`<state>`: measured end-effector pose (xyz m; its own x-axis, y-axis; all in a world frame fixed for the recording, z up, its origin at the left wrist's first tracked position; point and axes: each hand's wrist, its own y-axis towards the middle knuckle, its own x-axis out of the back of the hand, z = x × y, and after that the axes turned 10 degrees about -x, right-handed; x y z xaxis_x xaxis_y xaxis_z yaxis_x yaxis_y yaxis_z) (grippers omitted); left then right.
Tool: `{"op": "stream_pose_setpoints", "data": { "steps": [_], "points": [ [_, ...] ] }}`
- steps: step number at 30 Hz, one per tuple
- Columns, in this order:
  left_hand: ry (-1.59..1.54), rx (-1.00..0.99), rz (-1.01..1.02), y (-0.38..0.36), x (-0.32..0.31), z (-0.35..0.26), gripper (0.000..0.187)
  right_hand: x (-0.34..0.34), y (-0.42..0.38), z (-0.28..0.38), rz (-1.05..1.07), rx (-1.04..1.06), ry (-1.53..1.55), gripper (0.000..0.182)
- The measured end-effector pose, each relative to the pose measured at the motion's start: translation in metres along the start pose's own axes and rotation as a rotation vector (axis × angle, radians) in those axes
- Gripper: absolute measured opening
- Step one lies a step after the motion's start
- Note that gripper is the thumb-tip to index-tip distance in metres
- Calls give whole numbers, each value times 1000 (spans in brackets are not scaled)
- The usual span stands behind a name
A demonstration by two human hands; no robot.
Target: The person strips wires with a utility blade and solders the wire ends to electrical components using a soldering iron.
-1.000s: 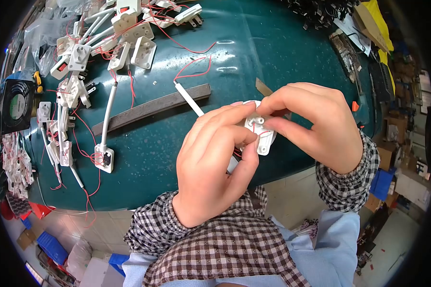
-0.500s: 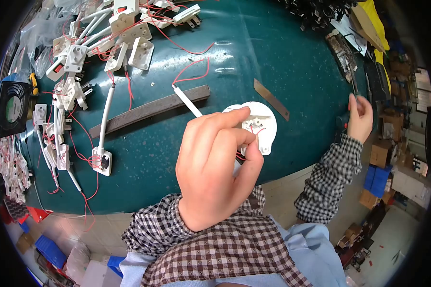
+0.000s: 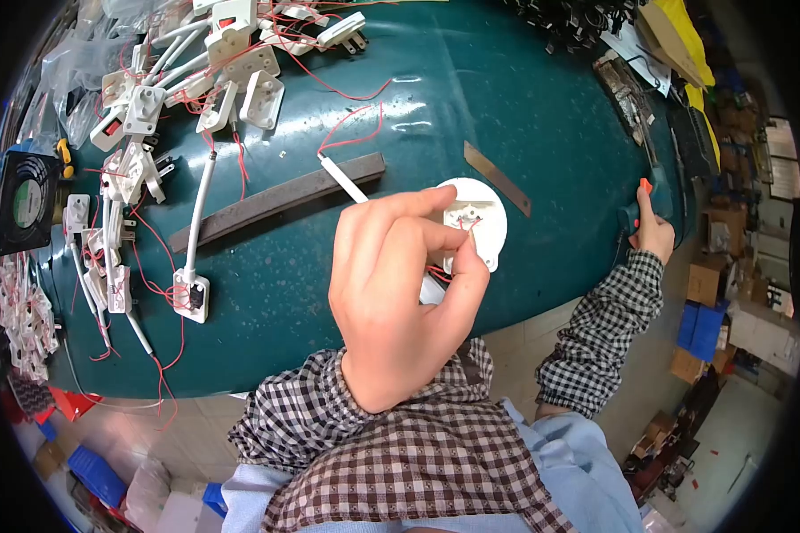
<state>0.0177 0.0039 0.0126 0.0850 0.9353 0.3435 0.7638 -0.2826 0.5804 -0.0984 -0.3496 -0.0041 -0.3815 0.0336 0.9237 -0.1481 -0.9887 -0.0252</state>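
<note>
My left hand (image 3: pixel 400 284) is closed in a pinch on a thin red wire (image 3: pixel 473 226) over a round white plug part (image 3: pixel 482 202). The part lies on the table, with metal contacts inside, and my fingers hide its left side. From behind the hand a white cable (image 3: pixel 342 180) sticks out, red wire ends looping from its tip. At the table's right edge my right hand (image 3: pixel 653 233) is wrapped round the handle of a dark teal tool (image 3: pixel 629 218), one finger at its orange trigger (image 3: pixel 646 186).
A dark metal bar (image 3: pixel 276 200) and a flat metal strip (image 3: pixel 498 179) lie on the green table (image 3: pixel 418 329). Many white plug parts with red wires (image 3: pixel 142 108) are piled at the left. A black fan (image 3: pixel 28 202) stands at the left edge; black pieces (image 3: pixel 578 22) sit at the back.
My right hand has closed round the teal tool, which now shows its orange trigger. My left hand keeps its pinch on the red wire. The view has shifted slightly.
</note>
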Motion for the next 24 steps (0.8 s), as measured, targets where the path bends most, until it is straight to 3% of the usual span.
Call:
{"op": "stream_pose_setpoints", "data": {
  "steps": [2,4,6,8,10,11,12,14,20,24],
  "points": [
    [-3,-7,7,-2,1,-1,15,-7,-1,-10,-88,17,43,74],
    [-37,30,10,0,1,0,14,-11,4,-23,-170,166,184,76],
    [-44,32,12,0,3,1,14,-6,-26,-22,-150,215,600,52],
    [-54,35,22,0,4,2,14,6,-50,-26,-23,259,1045,35],
    [-51,39,20,1,2,1,14,25,-58,-42,258,319,1279,32],
    [-53,40,20,1,2,1,14,47,-83,-37,386,226,1370,30],
    [-43,36,28,2,3,1,14,64,-89,-42,660,365,1313,34],
    [-38,30,37,2,4,1,13,83,-110,-47,869,457,1255,42],
    [-15,60,30,1,2,-1,14,94,-172,-52,1036,525,1132,51],
    [-29,30,40,-2,5,2,14,81,-168,-54,954,435,1141,49]
  ]
}}
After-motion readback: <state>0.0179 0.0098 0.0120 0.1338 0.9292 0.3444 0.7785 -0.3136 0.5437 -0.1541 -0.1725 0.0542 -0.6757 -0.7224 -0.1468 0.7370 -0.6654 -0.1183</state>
